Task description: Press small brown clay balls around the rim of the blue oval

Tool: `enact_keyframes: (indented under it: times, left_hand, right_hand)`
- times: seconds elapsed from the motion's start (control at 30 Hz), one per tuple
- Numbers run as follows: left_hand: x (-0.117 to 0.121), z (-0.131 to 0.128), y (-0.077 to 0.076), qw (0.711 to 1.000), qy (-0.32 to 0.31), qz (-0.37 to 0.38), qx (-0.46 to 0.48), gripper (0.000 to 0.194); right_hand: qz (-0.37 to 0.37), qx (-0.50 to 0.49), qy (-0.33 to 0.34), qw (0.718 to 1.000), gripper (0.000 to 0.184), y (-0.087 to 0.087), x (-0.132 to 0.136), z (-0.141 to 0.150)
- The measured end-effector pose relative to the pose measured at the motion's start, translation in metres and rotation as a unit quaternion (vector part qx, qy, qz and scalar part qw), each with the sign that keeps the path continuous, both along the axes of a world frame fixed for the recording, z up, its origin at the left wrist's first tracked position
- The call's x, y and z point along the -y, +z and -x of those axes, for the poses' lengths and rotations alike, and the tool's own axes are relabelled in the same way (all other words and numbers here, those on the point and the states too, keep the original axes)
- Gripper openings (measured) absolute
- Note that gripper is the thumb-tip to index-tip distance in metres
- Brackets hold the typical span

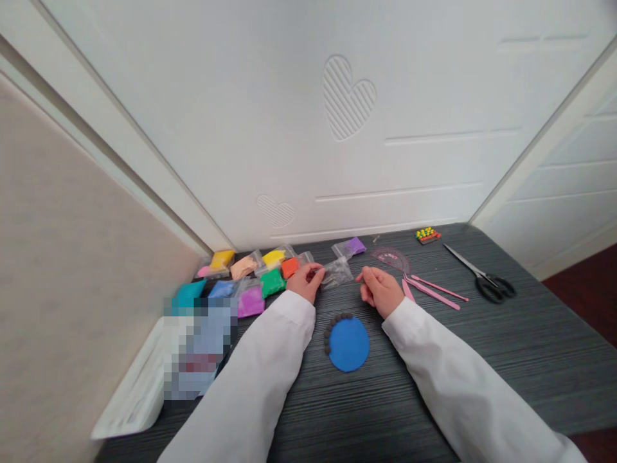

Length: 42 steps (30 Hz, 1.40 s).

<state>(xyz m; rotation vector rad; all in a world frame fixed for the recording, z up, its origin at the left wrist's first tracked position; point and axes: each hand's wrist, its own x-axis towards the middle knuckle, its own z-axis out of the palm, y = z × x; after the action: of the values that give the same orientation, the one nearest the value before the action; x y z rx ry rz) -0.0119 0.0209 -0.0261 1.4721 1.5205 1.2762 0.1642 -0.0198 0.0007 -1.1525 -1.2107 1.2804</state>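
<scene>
My left hand has its thumb and fingers closed on the near end of a clear plastic bag. To the right of the bag is my right hand, its thumb pressed to its curled fingers. Anything in that pinch is too small to make out. Nearer to me, between my forearms, a flat blue clay disc lies on the dark table. Small dark balls line the disc's upper left edge, side by side.
Bags of coloured clay cluster on the left, with a purple one behind. A white tray sits at far left. On the right lie a protractor, pink tools, colourful small pieces and black-handled scissors. A white panel rises behind.
</scene>
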Motion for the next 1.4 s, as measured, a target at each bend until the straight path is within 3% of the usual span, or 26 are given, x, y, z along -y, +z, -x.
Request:
enact_keyframes:
  times: [0.3, 0.6, 0.93, 1.4]
  left_hand:
    - [-0.006, 0.003, -0.007, 1.000, 0.010, -0.013, 0.006, 0.031]
    - [-0.004, 0.005, 0.000, 1.000, 0.008, -0.026, 0.010, 0.033]
    - [-0.004, 0.005, -0.004, 0.999, -0.006, -0.036, -0.020, 0.029]
    - [-0.006, 0.007, -0.008, 0.998, -0.015, -0.045, -0.040, 0.028]
  right_hand:
    - [-0.025, 0.047, -0.065, 0.996, 0.046, -0.006, -0.002, -0.002]
    - [-0.048, 0.028, -0.035, 0.998, 0.026, -0.007, -0.004, 0.002]
    - [-0.069, 0.039, -0.037, 0.996, 0.034, -0.018, -0.007, -0.001]
    - [-0.076, 0.017, -0.024, 0.997, 0.017, -0.015, -0.007, 0.001]
